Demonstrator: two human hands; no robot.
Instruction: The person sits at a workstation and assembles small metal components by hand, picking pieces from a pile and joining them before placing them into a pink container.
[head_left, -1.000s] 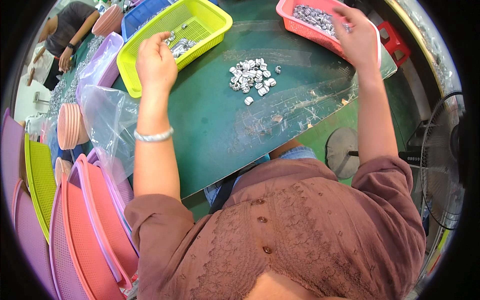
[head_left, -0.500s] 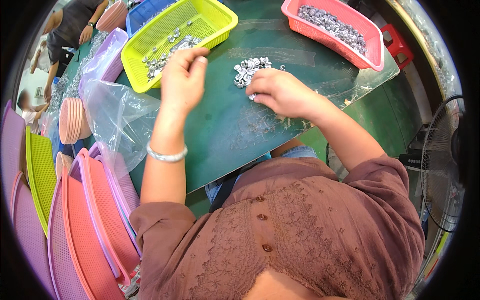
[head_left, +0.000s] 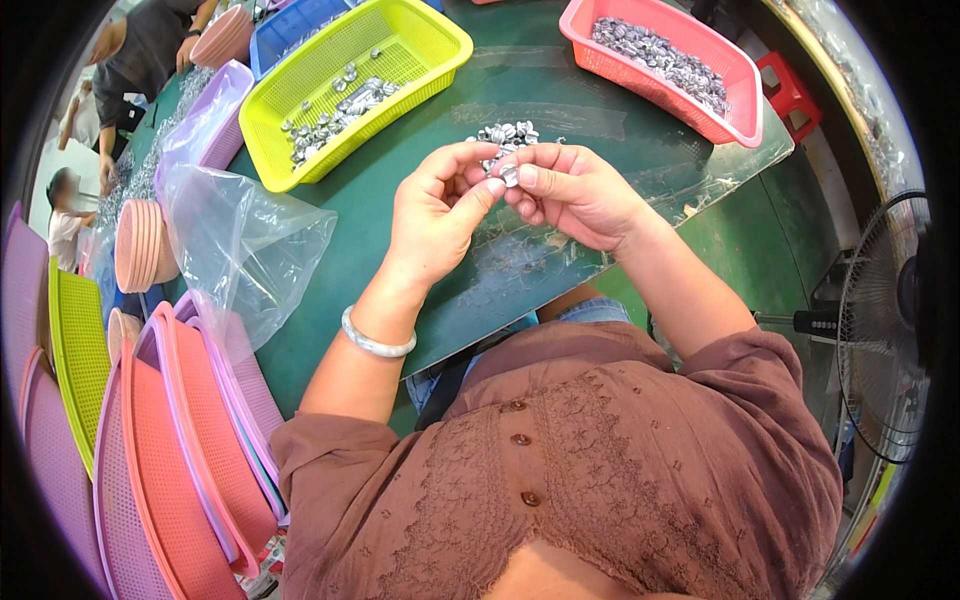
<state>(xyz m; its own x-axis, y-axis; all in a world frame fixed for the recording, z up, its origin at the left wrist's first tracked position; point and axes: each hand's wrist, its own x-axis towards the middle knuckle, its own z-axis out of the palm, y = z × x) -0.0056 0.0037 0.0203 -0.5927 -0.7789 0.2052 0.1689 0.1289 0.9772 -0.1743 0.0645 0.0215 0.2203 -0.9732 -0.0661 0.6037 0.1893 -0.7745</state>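
Observation:
Both hands meet over the green table (head_left: 350, 310), their fingertips close together. Between them shows a small round silver-grey metal piece (head_left: 509, 175). My right hand (head_left: 585, 195) pinches it with thumb and index finger, the other fingers curled beneath. My left hand (head_left: 440, 205) is closed too, its thumb tip against the piece's left side. Just beyond the fingers lies a loose pile of similar metal pieces (head_left: 510, 132), partly hidden by the hands. A yellow-green basket (head_left: 260, 125) at the far left holds several scattered pieces. Many more fill a pink basket (head_left: 610, 62) at the far right.
A clear plastic bag (head_left: 255, 235) drapes over the table's left edge by a purple basket (head_left: 225, 110). Stacked coloured baskets (head_left: 190, 420) stand at my left. A fan (head_left: 880, 330) and red stool (head_left: 795, 95) are at right. Other people (head_left: 150, 50) work at far left.
My left hand has left the yellow-green basket and moved right to meet my right hand. The right hand has drawn slightly back from the pile with a metal piece.

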